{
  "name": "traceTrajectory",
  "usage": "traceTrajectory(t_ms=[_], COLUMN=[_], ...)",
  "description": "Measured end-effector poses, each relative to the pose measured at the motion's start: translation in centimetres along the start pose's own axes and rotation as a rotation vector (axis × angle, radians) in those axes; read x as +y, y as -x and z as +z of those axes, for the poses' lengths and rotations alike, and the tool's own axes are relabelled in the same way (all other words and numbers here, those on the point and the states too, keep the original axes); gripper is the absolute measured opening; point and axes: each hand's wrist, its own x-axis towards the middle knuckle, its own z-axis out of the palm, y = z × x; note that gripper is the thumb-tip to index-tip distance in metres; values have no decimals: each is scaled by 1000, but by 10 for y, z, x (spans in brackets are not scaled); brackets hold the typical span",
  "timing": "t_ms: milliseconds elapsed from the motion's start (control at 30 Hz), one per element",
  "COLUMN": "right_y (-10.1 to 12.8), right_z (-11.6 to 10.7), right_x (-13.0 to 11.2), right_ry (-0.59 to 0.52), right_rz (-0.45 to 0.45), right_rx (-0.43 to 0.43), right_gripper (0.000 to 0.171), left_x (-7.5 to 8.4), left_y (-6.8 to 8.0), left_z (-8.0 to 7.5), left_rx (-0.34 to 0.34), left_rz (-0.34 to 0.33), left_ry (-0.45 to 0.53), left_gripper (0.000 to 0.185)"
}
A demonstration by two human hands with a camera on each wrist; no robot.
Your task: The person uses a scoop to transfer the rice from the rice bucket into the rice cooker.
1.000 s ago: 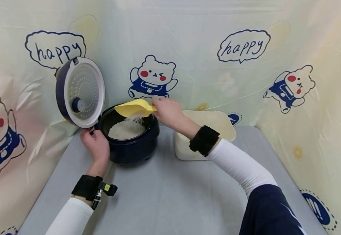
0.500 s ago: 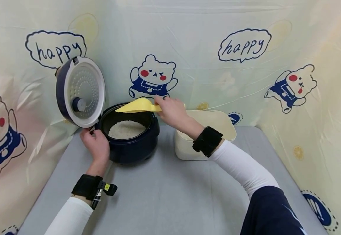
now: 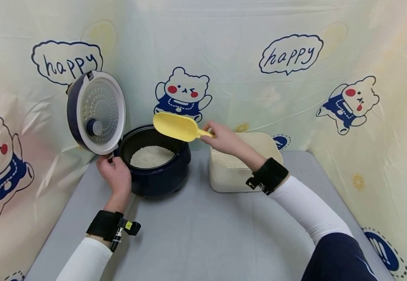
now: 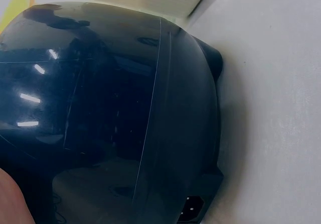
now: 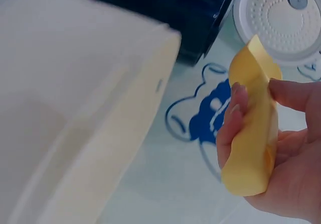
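A dark blue rice cooker (image 3: 159,179) stands at the left of the table, its lid (image 3: 99,109) raised. White rice (image 3: 152,157) lies in its pot. My left hand (image 3: 117,175) grips the cooker by the hinge, below the lid; some fingers are hidden, and only a bit of the hand shows in the left wrist view. My right hand (image 3: 226,140) holds a yellow scoop (image 3: 176,127) by its handle, above the cooker's right rim. No rice shows in the scoop's bowl. In the right wrist view, fingers and thumb wrap the scoop's handle (image 5: 251,158).
A cream bin (image 3: 229,181) with rice in it stands right of the cooker, partly under my right forearm. A grey cloth covers the table (image 3: 203,234). Printed curtains (image 3: 238,78) hang close behind and at the sides. A power socket (image 4: 191,209) shows low on the cooker.
Rice was pouring from the scoop into the pot; the stream has stopped. My right hand has moved right with the scoop, whose bowl has turned toward me. My left hand stays put.
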Motion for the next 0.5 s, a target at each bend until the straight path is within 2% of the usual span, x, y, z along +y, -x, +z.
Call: traceTrajectory(t_ms=[67, 267, 367, 500], right_y=[11, 39, 55, 76], right_z=[-8, -33, -47, -66], right_x=[9, 43, 61, 77], right_ry=[-46, -41, 0, 125], right_rz=[34, 67, 73, 92], right_rx=[-13, -11, 6, 56], right_gripper=[24, 28, 29, 33], left_x=[0, 0, -1, -1], left_y=[1, 0, -1, -1], left_z=[0, 0, 0, 0], left_rx=[-1, 3, 3, 2], left_rz=[-3, 3, 1, 7], left_ry=[2, 9, 4, -7], left_gripper=[39, 39, 39, 40])
